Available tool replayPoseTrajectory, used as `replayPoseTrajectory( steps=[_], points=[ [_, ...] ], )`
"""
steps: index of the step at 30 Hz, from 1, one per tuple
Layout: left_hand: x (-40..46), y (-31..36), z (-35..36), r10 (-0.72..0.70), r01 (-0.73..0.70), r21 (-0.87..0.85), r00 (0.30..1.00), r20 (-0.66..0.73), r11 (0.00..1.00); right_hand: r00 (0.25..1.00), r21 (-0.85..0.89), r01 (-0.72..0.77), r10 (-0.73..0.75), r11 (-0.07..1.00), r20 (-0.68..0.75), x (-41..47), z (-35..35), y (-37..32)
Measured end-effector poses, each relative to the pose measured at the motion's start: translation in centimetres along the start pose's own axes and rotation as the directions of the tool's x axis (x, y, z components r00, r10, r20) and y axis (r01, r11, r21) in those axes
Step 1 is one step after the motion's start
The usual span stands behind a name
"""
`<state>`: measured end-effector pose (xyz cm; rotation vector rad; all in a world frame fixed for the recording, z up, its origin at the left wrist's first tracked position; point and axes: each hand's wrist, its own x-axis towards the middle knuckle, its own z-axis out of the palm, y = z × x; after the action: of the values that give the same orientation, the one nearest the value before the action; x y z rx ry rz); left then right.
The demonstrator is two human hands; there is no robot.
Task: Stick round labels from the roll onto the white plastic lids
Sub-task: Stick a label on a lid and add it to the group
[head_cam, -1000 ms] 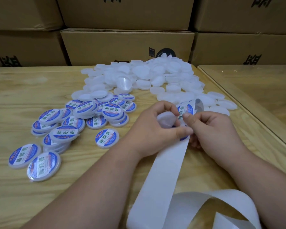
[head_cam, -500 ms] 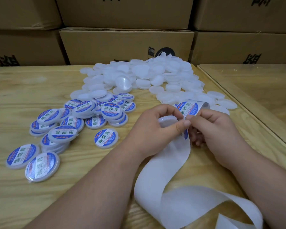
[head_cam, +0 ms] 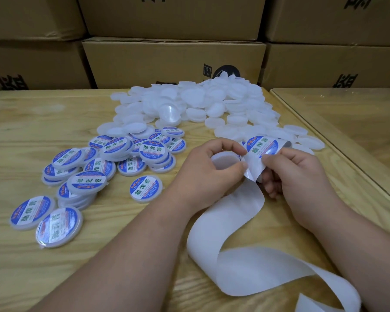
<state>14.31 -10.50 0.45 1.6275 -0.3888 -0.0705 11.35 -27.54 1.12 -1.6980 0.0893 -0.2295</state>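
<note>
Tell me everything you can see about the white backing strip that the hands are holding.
The backing strip is a wide, smooth white ribbon that looks like glossy release paper. Near its top it carries one round blue-and-white label. The right hand holds that upper part, and the left hand, which also holds a plain white lid, pinches its edge. Below the hands it hangs down, curls on the wooden table and runs out of view at the lower right.

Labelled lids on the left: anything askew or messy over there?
No damage shows. The labelled lids lie in a loose, overlapping heap, some tilted, one lying apart. Spent backing strip curls loosely across the table near the forearms.
</note>
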Motion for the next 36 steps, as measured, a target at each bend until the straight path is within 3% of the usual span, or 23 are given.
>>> replayPoseTrajectory(
  steps=[5,12,16,20,27,32,36],
  points=[
    [0.0,0.3,-0.6,-0.047,0.041,-0.085,0.997,-0.062,0.995,0.985,0.049,-0.026,0.034,0.998,-0.17,0.4,-0.3,0.2],
    [0.2,0.6,-1.0,-0.07,0.039,-0.225,0.988,-0.135,0.974,0.976,0.046,-0.031,0.04,0.998,-0.215,0.7,-0.4,0.5],
    [0.3,0.4,-1.1,-0.075,0.029,-0.265,0.984,-0.163,0.964,0.966,-0.023,0.034,-0.039,0.999,-0.257,0.6,-0.6,0.7],
    [0.3,0.3,-1.1,-0.076,0.033,-0.259,0.985,-0.157,0.965,0.916,-0.164,0.181,-0.227,0.97,-0.331,0.5,-0.4,0.6],
    [0.3,0.4,-1.1,-0.083,0.047,-0.233,0.985,-0.148,0.971,0.75,-0.362,0.571,-0.648,0.737,-0.135,-0.6,0.3,-0.4],
    [0.2,0.5,-0.9,-0.075,0.048,-0.241,0.992,-0.103,0.969,0.696,-0.404,0.652,-0.718,0.642,-0.017,-0.8,0.6,-0.5],
    [0.2,0.4,-0.9,-0.063,0.046,-0.212,0.995,-0.075,0.976,0.732,-0.397,0.613,-0.68,0.683,-0.039,-0.7,0.6,-0.4]
  ],
)
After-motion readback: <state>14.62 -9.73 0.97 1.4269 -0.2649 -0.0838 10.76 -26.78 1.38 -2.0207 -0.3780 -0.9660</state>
